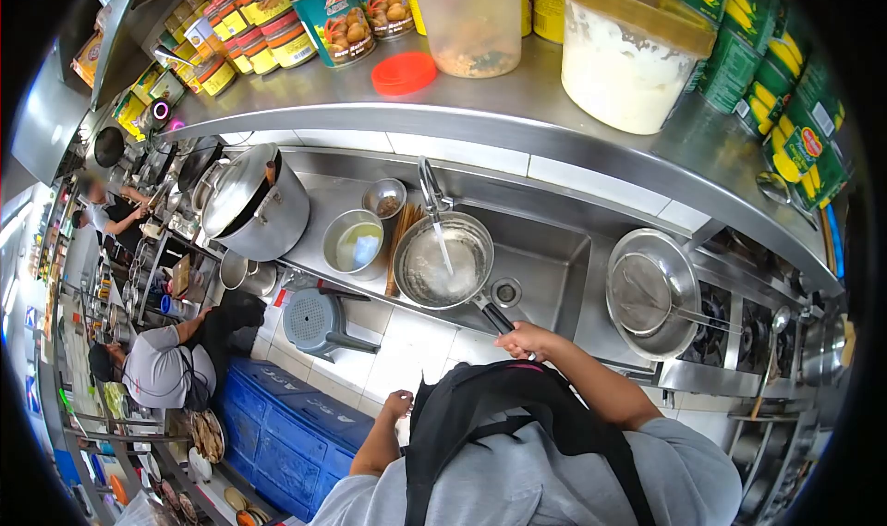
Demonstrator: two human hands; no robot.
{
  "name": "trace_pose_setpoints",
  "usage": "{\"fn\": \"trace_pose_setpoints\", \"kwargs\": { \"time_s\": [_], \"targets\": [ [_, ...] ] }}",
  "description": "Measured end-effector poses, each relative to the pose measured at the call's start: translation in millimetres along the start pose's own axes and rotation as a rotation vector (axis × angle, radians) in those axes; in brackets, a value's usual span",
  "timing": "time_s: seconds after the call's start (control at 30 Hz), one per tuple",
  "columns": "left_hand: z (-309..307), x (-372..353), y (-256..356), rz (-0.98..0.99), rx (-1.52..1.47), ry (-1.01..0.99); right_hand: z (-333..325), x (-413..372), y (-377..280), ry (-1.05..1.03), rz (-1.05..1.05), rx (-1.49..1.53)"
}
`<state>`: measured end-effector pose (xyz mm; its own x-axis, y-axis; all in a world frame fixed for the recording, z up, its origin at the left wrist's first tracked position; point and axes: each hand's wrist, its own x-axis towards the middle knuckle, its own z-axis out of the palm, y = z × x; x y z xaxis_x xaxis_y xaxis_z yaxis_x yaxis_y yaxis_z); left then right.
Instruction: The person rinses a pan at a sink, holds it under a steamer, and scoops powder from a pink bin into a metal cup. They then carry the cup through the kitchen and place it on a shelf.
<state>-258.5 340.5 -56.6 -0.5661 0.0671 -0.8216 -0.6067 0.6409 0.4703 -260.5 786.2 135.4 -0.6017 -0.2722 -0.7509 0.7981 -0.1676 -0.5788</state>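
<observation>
Pan (pixel 442 260) under tap (pixel 430 189), r. hand (pixel 522 341) gripping handle (pixel 494 315), l. hand (pixel 399 404) loosely closed, can labels (pixel 337 13) unreadable

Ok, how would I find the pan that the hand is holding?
Find the long steel sink under the shelf of cans. The pan sits over its left part, under the tap, with the right hand on its black handle. Unlike the steel bowl beside it, it has water streaming into it.
</observation>
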Motion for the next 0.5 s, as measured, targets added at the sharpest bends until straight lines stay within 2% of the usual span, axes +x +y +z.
{"fn": "trace_pose_setpoints", "kwargs": {
  "time_s": [0.27, 0.4, 0.5],
  "targets": [
    [7, 2, 2, 0.112, 0.004, 0.037, 2, -2, -3, -0.022, 0.016, -0.004],
    [10, -6, 18, -0.005, -0.068, 0.002, 2, 0, 0, 0.0, 0.01, 0.021],
    [11, 0, 14, 0.018, -0.061, -0.002, -2, 4, 2, -0.034, 0.022, 0.022]
  ]
}}
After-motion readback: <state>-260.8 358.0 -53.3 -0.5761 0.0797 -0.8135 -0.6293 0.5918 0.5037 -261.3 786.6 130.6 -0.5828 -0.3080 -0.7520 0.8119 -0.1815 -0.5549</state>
